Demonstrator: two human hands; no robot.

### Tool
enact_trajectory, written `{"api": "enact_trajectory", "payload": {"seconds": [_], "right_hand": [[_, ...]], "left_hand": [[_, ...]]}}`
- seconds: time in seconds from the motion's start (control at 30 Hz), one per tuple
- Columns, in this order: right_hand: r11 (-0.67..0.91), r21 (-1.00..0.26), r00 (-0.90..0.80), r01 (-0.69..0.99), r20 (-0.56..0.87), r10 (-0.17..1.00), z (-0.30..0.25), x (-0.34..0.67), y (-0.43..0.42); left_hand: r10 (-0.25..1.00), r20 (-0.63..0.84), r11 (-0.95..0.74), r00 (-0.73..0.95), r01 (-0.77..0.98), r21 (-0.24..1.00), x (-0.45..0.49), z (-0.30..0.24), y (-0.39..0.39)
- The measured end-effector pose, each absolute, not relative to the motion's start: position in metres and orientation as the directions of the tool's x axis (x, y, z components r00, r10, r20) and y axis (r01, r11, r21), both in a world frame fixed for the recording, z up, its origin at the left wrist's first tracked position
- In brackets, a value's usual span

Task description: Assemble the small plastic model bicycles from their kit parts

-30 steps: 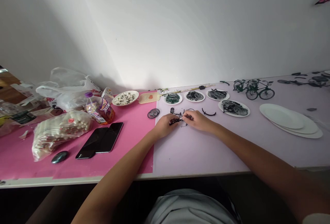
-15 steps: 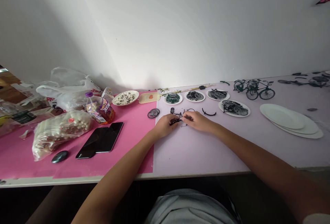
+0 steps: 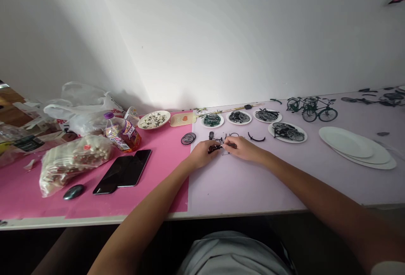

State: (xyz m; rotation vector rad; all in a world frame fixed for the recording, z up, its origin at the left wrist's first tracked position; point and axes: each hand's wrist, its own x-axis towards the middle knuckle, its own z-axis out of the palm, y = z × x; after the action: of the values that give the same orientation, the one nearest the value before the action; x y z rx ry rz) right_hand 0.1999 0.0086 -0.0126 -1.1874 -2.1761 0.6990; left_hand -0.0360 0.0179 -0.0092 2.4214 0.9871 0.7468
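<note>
My left hand (image 3: pixel 201 154) is closed around a small dark model-bicycle part (image 3: pixel 214 149) just above the lilac table half. Close beside it, my right hand (image 3: pixel 244 150) pinches a small dark piece (image 3: pixel 232 145), its fingertips meeting the left ones. Fingers hide most of both parts, and I cannot tell whether they are joined. Loose black bicycle parts (image 3: pixel 211 135) lie just beyond the hands. Two small spoked wheels (image 3: pixel 188 138) rest to the left, and a curved black strip (image 3: pixel 256 137) is to the right.
Plates of dark bicycle parts (image 3: pixel 305 136) line the back. Finished-looking model bicycles (image 3: pixel 319 111) stand behind, with stacked white plates (image 3: pixel 384 157) at right. On the left are two phones (image 3: pixel 134 168), a dark mouse-shaped object (image 3: pixel 74 192), a purple-capped bottle (image 3: pixel 132 135) and a filled plastic bag (image 3: pixel 72 161).
Both hands stay in nearly the same place, still closed on the small dark parts. Nothing else has visibly moved.
</note>
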Motion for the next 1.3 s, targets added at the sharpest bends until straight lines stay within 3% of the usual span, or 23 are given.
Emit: {"api": "enact_trajectory", "payload": {"seconds": [1.3], "right_hand": [[0.453,-0.676,-0.463,0.581,0.183,0.867,-0.0061,0.1992,0.0044]], "left_hand": [[0.731,0.306,-0.653,0.61,0.495,0.574,-0.0364,-0.0068,0.018]]}}
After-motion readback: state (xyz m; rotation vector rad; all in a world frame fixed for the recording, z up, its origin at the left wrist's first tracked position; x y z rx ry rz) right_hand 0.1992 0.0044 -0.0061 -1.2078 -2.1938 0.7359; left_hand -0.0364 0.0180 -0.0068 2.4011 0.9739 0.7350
